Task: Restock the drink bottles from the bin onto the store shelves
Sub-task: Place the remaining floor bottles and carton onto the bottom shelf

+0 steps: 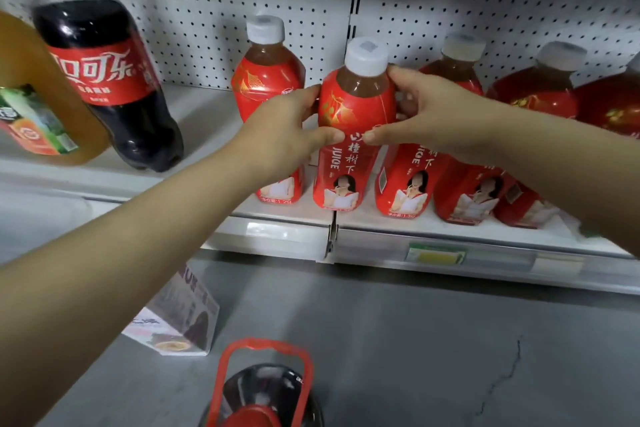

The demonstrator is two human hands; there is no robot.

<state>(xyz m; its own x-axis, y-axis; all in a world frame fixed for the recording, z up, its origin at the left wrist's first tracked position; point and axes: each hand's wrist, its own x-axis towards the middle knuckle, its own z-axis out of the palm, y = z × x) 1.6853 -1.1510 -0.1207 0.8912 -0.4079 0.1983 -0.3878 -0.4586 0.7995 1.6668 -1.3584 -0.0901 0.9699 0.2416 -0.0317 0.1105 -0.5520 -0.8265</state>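
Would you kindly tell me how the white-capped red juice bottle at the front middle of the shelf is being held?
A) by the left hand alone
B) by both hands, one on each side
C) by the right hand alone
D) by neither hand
B: the left hand and the right hand each curl round one side of the juice bottle, with both thumbs on its label.

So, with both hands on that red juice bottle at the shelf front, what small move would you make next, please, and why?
Probably ease both hands off gently. The left hand and right hand grip the juice bottle, which looks upright on the shelf, label facing out, in line with the neighbouring bottle. Whether its base is fully settled is unclear.
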